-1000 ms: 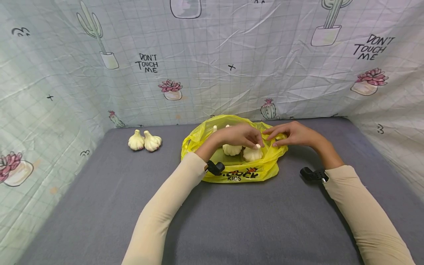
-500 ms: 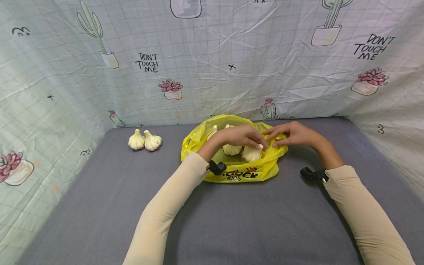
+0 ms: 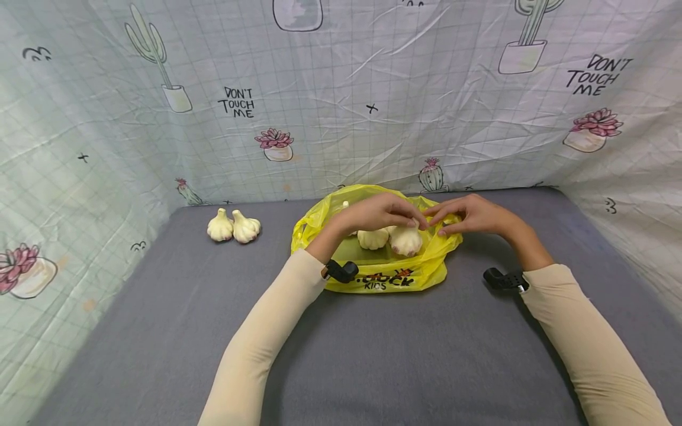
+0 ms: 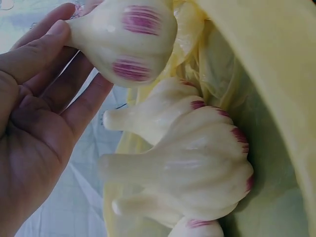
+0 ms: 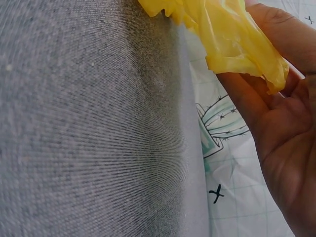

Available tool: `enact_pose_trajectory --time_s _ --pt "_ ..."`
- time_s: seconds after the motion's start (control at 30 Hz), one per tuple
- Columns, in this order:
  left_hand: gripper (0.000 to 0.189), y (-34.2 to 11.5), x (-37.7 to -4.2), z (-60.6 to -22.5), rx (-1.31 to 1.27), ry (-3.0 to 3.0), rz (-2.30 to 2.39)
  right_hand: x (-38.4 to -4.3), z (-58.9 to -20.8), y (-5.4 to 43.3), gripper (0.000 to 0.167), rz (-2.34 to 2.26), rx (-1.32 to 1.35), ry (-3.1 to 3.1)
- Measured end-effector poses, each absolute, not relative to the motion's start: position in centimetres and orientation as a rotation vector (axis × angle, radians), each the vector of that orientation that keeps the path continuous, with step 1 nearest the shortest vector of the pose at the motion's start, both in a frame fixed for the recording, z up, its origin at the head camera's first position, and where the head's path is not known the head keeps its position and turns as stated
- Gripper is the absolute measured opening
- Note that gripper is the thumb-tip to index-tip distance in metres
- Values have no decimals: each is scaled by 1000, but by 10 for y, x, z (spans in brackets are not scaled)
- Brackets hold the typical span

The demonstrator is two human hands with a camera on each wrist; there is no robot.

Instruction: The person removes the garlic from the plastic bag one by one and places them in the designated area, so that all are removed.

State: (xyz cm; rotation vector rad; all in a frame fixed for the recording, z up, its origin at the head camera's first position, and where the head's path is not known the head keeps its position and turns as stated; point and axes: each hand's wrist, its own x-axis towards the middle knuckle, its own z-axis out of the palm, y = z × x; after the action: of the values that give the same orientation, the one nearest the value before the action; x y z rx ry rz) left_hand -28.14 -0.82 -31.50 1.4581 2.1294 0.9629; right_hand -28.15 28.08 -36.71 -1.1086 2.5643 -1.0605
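My left hand reaches over the mouth of a yellow plastic bag and pinches a garlic bulb by its stem. In the left wrist view the held garlic bulb shows purple streaks, with thumb and fingers at its neck. Below it several more garlic bulbs lie inside the bag, partly overlapping. In the head view one of these bulbs shows beside the held one. My right hand holds the bag's right rim, the yellow plastic caught between thumb and fingers.
Two garlic bulbs stand side by side on the grey tabletop, left of the bag. Behind the table hangs a light cloth printed with cacti and words.
My left hand has risen slightly, and the garlic bulb it pinches has come up and tilted, its underside now showing. The right hand stays at the bag's rim.
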Motion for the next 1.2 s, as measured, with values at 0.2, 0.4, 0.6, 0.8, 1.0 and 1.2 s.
enact_pose_trajectory --time_s 0.2,0.4,0.6,0.8,1.0,1.2 --pt "25 -20 -277 -311 1392 2127 1116 -281 -367 283 25 -1044 -1133 2555" --pt "26 -34 -278 -312 1427 2151 1286 -281 -366 283 24 -1055 -1131 2539" --pt "26 -48 -274 -307 1311 2170 1511 -280 -367 283 24 -1051 -1128 2544" --pt "26 -56 -272 -304 1283 2182 1596 -280 -368 283 24 -1061 -1124 2547" --pt "25 -64 -271 -303 1317 2215 1595 -282 -368 282 24 -1053 -1156 2547" --pt "29 -73 -270 -302 1336 2238 1600 -281 -368 281 24 -1044 -1156 2557"
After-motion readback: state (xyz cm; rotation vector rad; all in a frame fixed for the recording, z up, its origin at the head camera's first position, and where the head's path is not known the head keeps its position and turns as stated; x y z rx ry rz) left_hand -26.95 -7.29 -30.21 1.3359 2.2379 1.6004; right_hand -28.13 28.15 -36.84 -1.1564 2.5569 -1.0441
